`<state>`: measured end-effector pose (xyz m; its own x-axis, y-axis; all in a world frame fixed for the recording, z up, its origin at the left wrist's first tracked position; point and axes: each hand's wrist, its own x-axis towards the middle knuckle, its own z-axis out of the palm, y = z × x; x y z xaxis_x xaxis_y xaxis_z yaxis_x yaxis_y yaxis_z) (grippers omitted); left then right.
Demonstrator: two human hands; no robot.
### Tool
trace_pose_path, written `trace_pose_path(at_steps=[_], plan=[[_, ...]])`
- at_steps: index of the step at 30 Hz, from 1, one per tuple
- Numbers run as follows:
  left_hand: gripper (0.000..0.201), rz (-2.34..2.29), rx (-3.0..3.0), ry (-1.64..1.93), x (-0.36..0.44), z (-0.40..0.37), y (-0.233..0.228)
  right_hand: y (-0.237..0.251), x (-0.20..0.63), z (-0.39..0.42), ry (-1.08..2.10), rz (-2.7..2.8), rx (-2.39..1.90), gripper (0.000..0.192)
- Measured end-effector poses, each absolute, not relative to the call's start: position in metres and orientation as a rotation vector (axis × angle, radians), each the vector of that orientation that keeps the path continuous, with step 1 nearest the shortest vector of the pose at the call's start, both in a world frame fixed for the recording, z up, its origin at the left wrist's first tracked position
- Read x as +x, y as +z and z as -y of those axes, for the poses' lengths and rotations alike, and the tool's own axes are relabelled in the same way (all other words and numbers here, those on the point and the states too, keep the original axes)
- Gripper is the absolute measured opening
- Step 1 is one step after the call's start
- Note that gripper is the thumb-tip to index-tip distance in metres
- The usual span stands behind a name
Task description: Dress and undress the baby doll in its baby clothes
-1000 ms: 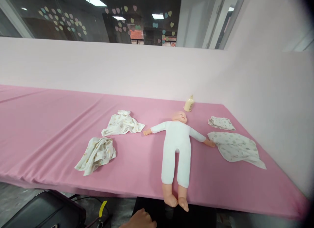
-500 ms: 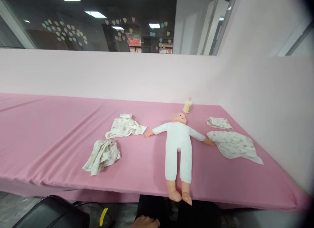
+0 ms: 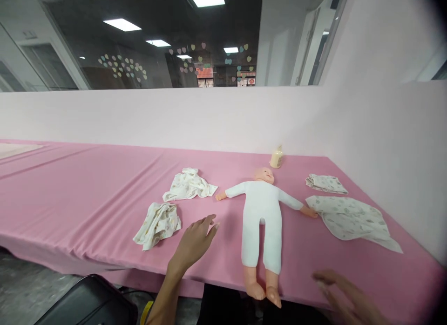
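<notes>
A baby doll (image 3: 261, 204) with a white cloth body lies on its back, arms spread and feet at the table's near edge. My left hand (image 3: 198, 239) hovers left of its legs, fingers stretched out, holding nothing. To the right of the doll's feet, my right hand (image 3: 344, 290) is partly smeared by motion, with fingers apart and nothing visible in them. Left of the doll lie a crumpled white printed baby garment (image 3: 190, 184) and a second bunched printed cloth (image 3: 159, 225). On the right are a folded printed cloth (image 3: 326, 183) and a spread printed cloth (image 3: 352, 218), which the doll's hand touches.
A cream pump bottle (image 3: 276, 157) stands behind the doll's head. The pink-covered table (image 3: 87, 190) meets white walls at the back and right. A black chair or stool (image 3: 89, 304) is at the lower left. A large window (image 3: 157, 41) is above the back wall.
Both my hands have come up over the table; earlier only one showed, low by my lap. The view has shifted, while the doll and cloths lie as before.
</notes>
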<state>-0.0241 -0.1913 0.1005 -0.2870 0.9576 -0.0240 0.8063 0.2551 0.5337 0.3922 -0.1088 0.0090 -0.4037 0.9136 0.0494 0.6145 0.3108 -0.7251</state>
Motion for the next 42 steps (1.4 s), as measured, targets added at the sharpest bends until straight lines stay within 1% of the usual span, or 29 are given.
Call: trace_pose_path(at_steps=[2,4,6,8,11,14,16,20,24,27,33,36,39,40,42], plan=[[0.057,-2.155,1.64,0.515,-0.023,0.181,0.089,0.014,0.4,0.074,0.76,1.975,-1.511,0.047],[0.059,-2.116,1.655,0.424,-0.023,0.172,0.077,0.011,0.405,0.044,0.716,1.855,-1.649,0.052],[0.061,-2.147,1.645,0.346,-0.026,0.164,0.067,0.001,0.412,0.02,0.705,1.833,-1.702,0.055],[0.061,-2.215,1.621,0.293,-0.033,0.155,0.059,-0.012,0.42,0.0,0.619,1.876,-1.691,0.057],[0.06,-2.303,1.612,0.24,-0.041,0.144,0.052,-0.028,0.437,-0.031,0.335,1.919,-1.72,0.064],[0.058,-2.294,1.645,0.227,-0.043,0.137,0.045,-0.034,0.455,-0.065,0.067,1.929,-1.856,0.069],[0.056,-2.271,1.661,0.237,-0.042,0.135,0.039,-0.035,0.464,-0.085,-0.03,1.995,-1.903,0.067],[0.062,-2.26,1.644,0.255,-0.04,0.135,0.029,-0.04,0.474,-0.109,-0.042,2.155,-1.941,0.059],[0.065,-2.256,1.59,0.231,-0.038,0.141,0.029,-0.044,0.476,-0.122,-0.232,2.163,-1.934,0.051],[0.065,-2.249,1.571,0.253,-0.035,0.146,0.035,-0.035,0.473,-0.128,-0.172,2.154,-1.951,0.046],[0.067,-2.244,1.586,0.257,-0.027,0.162,0.037,0.006,0.48,-0.127,0.237,1.847,-1.968,0.043],[0.067,-2.227,1.587,0.257,-0.021,0.172,0.033,0.029,0.488,-0.121,0.437,1.561,-1.842,0.04],[0.065,-2.164,1.585,0.329,-0.01,0.178,0.041,0.054,0.489,-0.109,0.657,1.195,-1.636,0.041],[0.062,-2.128,1.598,0.357,-0.005,0.179,0.048,0.064,0.487,-0.102,0.68,1.143,-1.571,0.044],[0.058,-2.038,1.637,0.393,0.007,0.176,0.064,0.085,0.479,-0.086,0.615,1.229,-1.503,0.049]])
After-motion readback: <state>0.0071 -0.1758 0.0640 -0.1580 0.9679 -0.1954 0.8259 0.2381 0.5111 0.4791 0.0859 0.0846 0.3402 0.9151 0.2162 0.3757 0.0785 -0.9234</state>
